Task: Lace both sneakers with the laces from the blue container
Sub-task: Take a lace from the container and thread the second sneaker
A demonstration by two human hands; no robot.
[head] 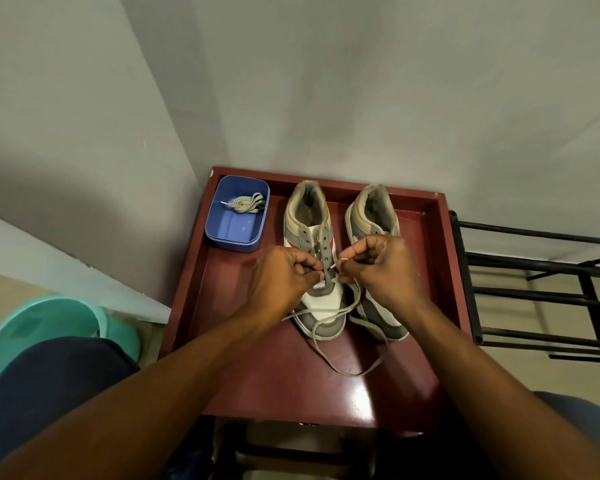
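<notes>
Dark red table against grey walls, left hand and right hand each pinching lace

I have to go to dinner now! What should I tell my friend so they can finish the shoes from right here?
Left hand: pinches the grey lace at the low eyelets of the sneaker beside the container.
Right hand: pinches that lace's white tip.
Blue container: holds the second lace; it sits on the red tray.
Done: first lace started at the bottom eyelets, its slack loose on the tray.
Left: thread up through the empty eyelets, then lace the other sneaker, which shows no lace.
</notes>
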